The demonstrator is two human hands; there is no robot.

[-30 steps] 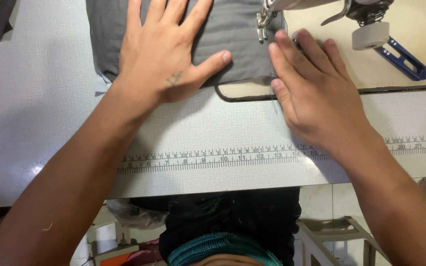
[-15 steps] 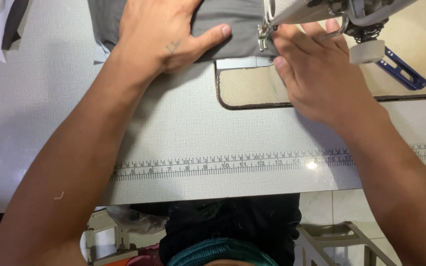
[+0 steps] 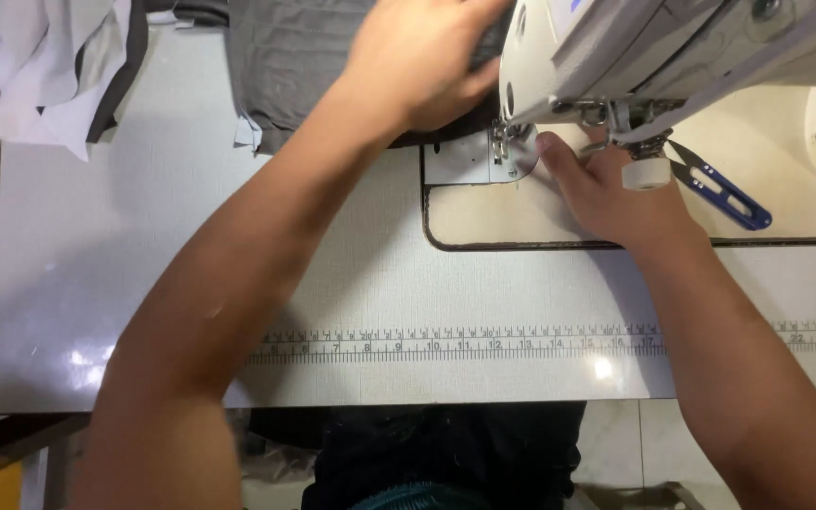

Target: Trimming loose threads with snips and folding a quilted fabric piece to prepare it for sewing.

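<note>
A grey fabric piece [image 3: 304,66] is spread over the far part of the white counter [image 3: 115,264], its near edge running up to the sewing machine [image 3: 672,47]. The left hand [image 3: 422,66] is laid on top of this cloth just beside the machine head, palm down; the fingers are stretched forward and partly cut off by the top of the frame, so nothing is seen to be gripped, only pressed flat. The right hand [image 3: 606,189] is set on the cream machine bed [image 3: 521,212], under the machine head, with its fingertips [image 3: 548,144] brought up beside the presser foot [image 3: 501,142] and the metal needle plate [image 3: 469,161]. Part of this hand is hidden by the machine's lower parts, and whether anything is pinched between its fingers cannot be told; the visible fingers are extended rather than curled.

A pair of blue-handled thread snips [image 3: 720,194] is seen lying on the machine bed just to the right of the right hand, apart from it. A white round knob [image 3: 649,173] hangs from the machine over the back of that hand. A printed ruler strip [image 3: 484,345] is fixed along the near part of the counter, crossed by both forearms. White and dark cloth scraps [image 3: 59,66] are piled at the far left corner of the counter, well apart from both hands
</note>
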